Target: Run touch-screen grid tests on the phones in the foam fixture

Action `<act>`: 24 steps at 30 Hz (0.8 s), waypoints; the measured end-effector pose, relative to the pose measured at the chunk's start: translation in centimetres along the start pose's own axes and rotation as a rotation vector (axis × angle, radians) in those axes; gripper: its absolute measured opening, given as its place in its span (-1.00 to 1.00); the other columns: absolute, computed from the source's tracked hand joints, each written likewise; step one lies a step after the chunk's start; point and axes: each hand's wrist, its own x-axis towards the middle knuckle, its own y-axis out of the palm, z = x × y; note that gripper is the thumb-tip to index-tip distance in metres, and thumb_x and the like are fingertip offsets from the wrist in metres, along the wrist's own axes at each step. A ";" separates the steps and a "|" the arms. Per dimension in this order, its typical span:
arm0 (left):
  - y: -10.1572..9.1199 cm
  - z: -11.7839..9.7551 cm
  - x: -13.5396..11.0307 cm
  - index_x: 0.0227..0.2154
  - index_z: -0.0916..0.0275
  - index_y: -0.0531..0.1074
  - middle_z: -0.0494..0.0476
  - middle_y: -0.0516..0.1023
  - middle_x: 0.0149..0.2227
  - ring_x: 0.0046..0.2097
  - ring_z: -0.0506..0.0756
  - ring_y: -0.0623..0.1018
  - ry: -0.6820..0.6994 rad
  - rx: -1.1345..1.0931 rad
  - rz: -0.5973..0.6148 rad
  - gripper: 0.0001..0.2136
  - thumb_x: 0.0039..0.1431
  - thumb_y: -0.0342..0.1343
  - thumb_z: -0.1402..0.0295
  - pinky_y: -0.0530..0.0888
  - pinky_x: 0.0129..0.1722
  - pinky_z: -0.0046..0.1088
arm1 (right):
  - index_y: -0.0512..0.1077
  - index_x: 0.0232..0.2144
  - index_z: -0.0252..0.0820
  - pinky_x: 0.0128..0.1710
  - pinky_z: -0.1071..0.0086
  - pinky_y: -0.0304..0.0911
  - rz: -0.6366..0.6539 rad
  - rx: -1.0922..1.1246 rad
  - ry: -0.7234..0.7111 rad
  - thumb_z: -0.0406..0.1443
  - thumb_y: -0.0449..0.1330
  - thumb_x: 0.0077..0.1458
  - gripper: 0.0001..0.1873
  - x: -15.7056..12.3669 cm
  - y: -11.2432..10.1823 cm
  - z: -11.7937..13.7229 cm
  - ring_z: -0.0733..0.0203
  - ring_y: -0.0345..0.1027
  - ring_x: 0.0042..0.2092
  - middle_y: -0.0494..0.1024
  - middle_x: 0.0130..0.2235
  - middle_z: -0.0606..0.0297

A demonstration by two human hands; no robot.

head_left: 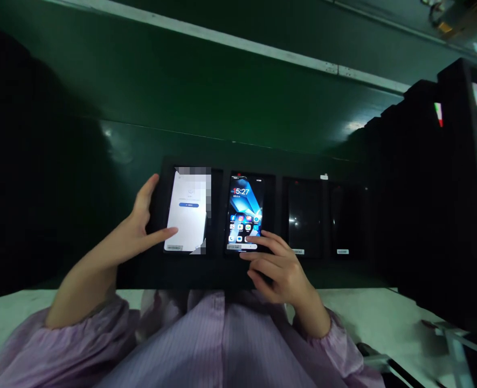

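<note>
A dark tray (280, 199) on the green table holds several phones in a row. The leftmost phone (187, 218) is lit with a white page and a blue button; part of it is pixelated. My left hand (139, 229) has its thumb over that screen's lower left, its fingers stretched along the tray's left edge. Beside it, a second phone (244, 207) shows a blue home screen reading 15:27 with app icons. Over its lower right corner is my right hand (282, 267), fingers apart, fingertips at the bottom of the screen.
Further right in the tray lie two phones with dark screens, a third phone (305, 215) and a fourth phone (345, 221), each with a white label near the bottom. A stack of black trays (428, 188) stands at the right. A pale strip (222, 39) crosses the far side.
</note>
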 end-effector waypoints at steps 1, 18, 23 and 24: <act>-0.1 0.5 -0.6 0.49 0.08 -0.33 0.22 -0.33 0.56 0.57 0.34 -0.09 0.023 0.064 0.025 0.31 -0.18 0.02 -0.57 0.17 0.50 0.01 | 0.49 -0.35 -0.09 0.18 -0.01 0.52 -0.007 -0.005 0.000 -0.37 0.16 0.30 -0.83 0.0 0.1 0.1 0.02 0.63 0.06 0.76 -0.21 0.36; 2.3 -2.8 1.6 0.39 0.37 0.16 0.37 0.10 0.47 0.51 0.38 0.11 -0.108 -0.157 -0.376 0.46 -0.53 0.12 -0.61 0.01 0.59 0.00 | 0.31 -0.31 -0.03 0.24 -0.24 0.26 -0.395 -0.360 0.891 -0.05 0.16 0.26 -0.76 -3.7 -2.7 -1.8 -0.17 0.27 0.34 0.62 0.14 0.06; 2.6 -2.5 1.2 0.38 0.35 0.21 0.35 0.25 0.41 0.45 0.40 0.26 -0.104 -0.227 -0.403 0.40 -0.50 0.19 -0.56 0.13 0.56 0.09 | 0.23 -0.44 0.00 0.13 -0.12 0.34 -0.507 -0.182 1.003 0.13 0.14 0.18 -0.58 -1.7 -3.9 -2.4 -0.18 0.47 0.17 0.69 -0.07 0.08; 2.6 -2.4 1.2 0.37 0.35 0.23 0.35 0.26 0.40 0.45 0.40 0.27 -0.092 -0.233 -0.413 0.39 -0.48 0.19 -0.56 0.15 0.55 0.09 | 0.22 -0.46 0.00 0.11 -0.12 0.34 -0.503 -0.148 1.019 0.16 0.14 0.16 -0.55 -1.5 -4.2 -2.6 -0.19 0.49 0.14 0.70 -0.10 0.08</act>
